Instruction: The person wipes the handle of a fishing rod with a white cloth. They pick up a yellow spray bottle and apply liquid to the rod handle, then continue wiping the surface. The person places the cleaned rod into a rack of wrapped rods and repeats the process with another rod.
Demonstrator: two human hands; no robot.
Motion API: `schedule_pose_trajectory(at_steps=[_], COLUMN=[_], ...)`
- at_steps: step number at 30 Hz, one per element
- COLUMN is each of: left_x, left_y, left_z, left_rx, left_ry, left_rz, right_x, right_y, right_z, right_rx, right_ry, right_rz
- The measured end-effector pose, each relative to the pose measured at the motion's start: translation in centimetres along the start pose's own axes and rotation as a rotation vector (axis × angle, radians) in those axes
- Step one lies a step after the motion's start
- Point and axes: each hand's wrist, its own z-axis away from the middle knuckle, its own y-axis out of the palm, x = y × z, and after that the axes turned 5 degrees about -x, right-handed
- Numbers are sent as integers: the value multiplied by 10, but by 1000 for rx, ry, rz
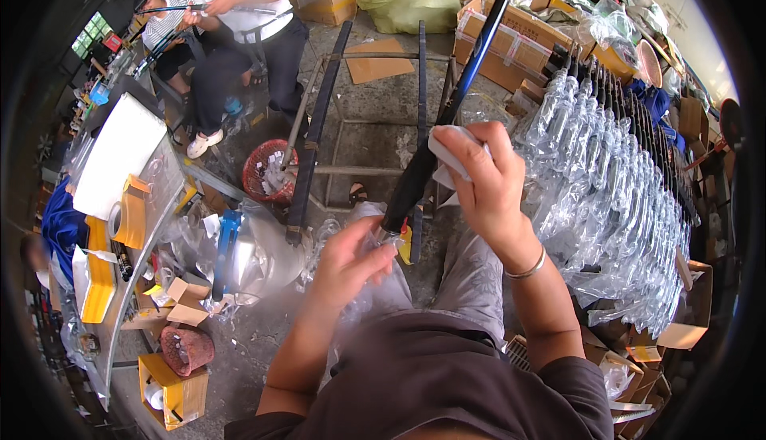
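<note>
A fishing rod (412, 181) slants up and away in front of me, with a black handle low down and a shiny blue section higher up. Its butt end sits in the fingers of my left hand (349, 263), where a bit of clear plastic also shows. My right hand (493, 193) pinches a folded white cloth (456, 149) against the upper part of the handle. The fingers of that hand are bent around the cloth and hide part of it. A metal bangle (528, 266) circles my right wrist.
Right of me, many bagged rods (610, 177) lean in a row. Ahead stands a metal frame with dark padded bars (319, 121). A red basket (270, 170) stands beside it. Two people work at the far left. Boxes and a cluttered table (152, 240) line the left.
</note>
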Motion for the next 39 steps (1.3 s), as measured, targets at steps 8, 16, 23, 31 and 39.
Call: schedule_pose_trajectory(at_steps=[8, 16, 23, 31, 39], left_x=[-4, -1, 1, 0, -2], left_y=[-7, -9, -14, -13, -14], left_z=[-1, -3, 1, -1, -14], left_rx=[87, 266, 300, 247, 228], left_ry=[-81, -162, -220, -258, -157], left_rz=[104, 294, 461, 443, 356], right_x=[4, 16, 33, 29, 28], right_y=[0, 2, -3, 6, 9], right_z=[1, 10, 14, 20, 13], right_rx=[62, 36, 209, 156, -7], right_ry=[121, -82, -164, -208, 1406], right_rz=[-90, -33, -191, -159, -1011])
